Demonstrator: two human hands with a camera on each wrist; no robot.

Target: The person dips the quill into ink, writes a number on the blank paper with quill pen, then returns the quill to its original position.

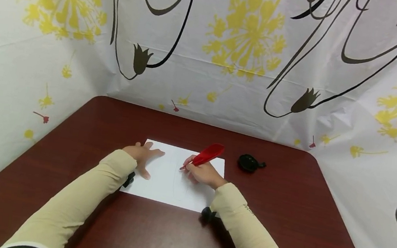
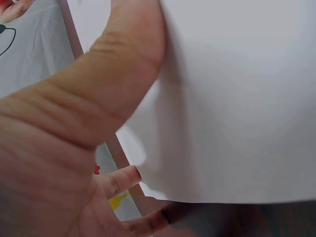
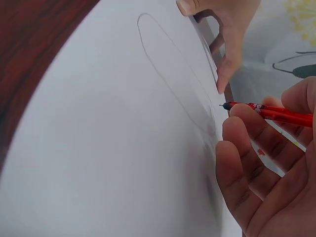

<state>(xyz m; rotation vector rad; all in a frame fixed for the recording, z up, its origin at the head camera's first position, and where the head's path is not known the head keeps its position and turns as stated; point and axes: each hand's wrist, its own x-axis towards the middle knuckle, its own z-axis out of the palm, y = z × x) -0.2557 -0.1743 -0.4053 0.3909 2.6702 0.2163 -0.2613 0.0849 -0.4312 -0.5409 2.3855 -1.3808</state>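
Keep left hand flat pinning sheet of paper, right hand pinching red feather pen, tip light along the faint oval.

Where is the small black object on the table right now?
In the head view, the black object lies on the table, just right of the paper, beyond the right hand.

Head view looks down; both wrist views closely share the paper.
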